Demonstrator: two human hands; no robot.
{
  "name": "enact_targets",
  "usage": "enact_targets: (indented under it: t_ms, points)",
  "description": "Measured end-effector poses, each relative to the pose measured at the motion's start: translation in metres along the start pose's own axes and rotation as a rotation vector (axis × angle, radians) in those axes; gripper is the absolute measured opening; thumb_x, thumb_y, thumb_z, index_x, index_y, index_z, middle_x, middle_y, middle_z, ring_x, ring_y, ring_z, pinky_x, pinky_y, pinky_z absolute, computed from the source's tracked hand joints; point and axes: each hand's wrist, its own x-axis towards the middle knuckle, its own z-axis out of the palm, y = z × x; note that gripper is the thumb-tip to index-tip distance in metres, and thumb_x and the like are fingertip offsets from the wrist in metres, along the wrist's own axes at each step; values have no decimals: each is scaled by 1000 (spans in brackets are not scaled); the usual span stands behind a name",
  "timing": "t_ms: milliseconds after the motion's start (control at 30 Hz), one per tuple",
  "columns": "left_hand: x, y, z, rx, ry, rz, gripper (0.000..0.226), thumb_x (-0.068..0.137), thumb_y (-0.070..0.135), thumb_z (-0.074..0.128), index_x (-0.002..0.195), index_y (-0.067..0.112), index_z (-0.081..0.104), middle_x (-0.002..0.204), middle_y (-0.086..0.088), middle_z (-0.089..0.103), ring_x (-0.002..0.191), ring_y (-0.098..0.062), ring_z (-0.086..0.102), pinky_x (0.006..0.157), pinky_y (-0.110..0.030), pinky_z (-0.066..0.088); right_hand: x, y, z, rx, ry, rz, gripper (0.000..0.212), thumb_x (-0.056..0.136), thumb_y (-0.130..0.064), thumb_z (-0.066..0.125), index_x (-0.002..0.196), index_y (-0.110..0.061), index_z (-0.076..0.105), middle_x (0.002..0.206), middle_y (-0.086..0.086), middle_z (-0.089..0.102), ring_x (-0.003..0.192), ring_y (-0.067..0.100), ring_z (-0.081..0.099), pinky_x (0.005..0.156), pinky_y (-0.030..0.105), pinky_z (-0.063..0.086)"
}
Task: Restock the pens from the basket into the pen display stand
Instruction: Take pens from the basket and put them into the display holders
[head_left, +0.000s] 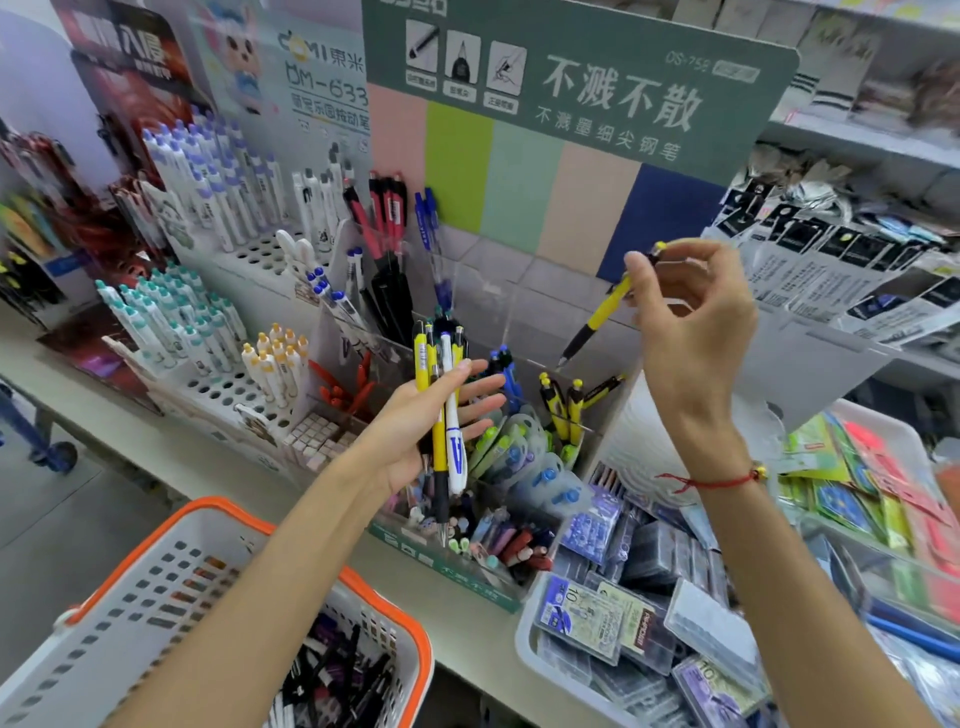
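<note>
My left hand (441, 415) is palm up over the clear pen display stand (483, 306), with a bunch of yellow and white pens (447, 415) lying across its palm and straight fingers. My right hand (685, 332) pinches a single yellow pen (602, 312) near its top, tip pointing down-left above the stand's compartment of yellow pens (566, 405). The white basket with an orange rim (218, 514) sits at the lower left with several dark pens (337, 675) in its bottom.
White tiered pen racks (223, 384) stand to the left. A green sign board (571, 78) rises behind the stand. A tray of boxed refills (623, 613) lies at lower right, and packaged goods hang on the right shelf (831, 270).
</note>
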Motion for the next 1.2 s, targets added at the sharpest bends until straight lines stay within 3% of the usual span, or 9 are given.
enact_targets:
  t_ms: [133,233,300,433,633,800,967,1100,1200]
  points:
    - [0,-1,9,5,4,-1,21,100,25,50,111,15,64,100,0,75,86,-11,73,71,-23,59,-7,5,-8,-189,-66,-130,18,90,-22,69,96,-9,56,79,-7,63,70,9,64,66,17,52]
    - [1,-1,13,2,10,-4,20,100,25,51,110,16,64,98,1,76,84,-11,73,67,-22,59,-13,17,-5,-382,-273,-130,19,90,-23,68,92,-9,55,78,1,68,69,21,67,65,38,56]
    - [1,0,15,13,7,-6,20,99,26,52,111,16,64,99,1,76,85,-10,73,65,-21,58,-14,21,-3,-430,-414,-99,18,92,-25,66,88,-11,54,79,6,71,71,26,67,66,42,54]
    - [-1,2,14,17,-35,-25,20,99,26,51,111,17,65,103,-1,75,86,-11,73,67,-23,59,-7,16,5,-572,-660,-10,15,92,-32,64,87,-19,60,81,5,71,78,28,66,71,38,54]
    - [-5,3,8,3,-146,-86,23,96,25,52,115,20,64,108,-3,74,93,-13,71,86,-35,58,-1,4,21,-906,-771,-6,21,91,-36,62,99,-23,75,100,7,72,95,33,64,69,31,41]
    - [-9,5,10,57,-211,-127,23,95,24,52,115,20,65,104,-2,74,90,-11,71,85,-33,58,-15,-8,24,-574,-557,-13,30,95,-47,54,102,-26,75,97,-6,73,90,17,65,72,30,47]
    - [-8,9,18,106,-245,-116,21,98,22,50,111,20,67,105,-3,74,96,-13,71,87,-32,57,-16,-3,28,-213,-831,291,22,94,-38,60,98,-22,75,76,-14,70,76,-2,66,69,19,47]
    - [-4,16,21,39,-222,-74,24,99,22,50,112,13,67,111,-6,73,103,-17,69,87,-32,57,-9,-2,20,36,-525,366,16,97,-21,57,93,-11,70,69,-7,66,51,-1,57,51,17,45]
    - [-1,18,21,18,-86,-46,20,99,22,52,110,13,66,94,0,76,80,-9,72,70,-24,59,-2,-1,3,77,-168,264,14,99,-20,54,96,-13,65,75,-4,66,64,8,66,59,22,53]
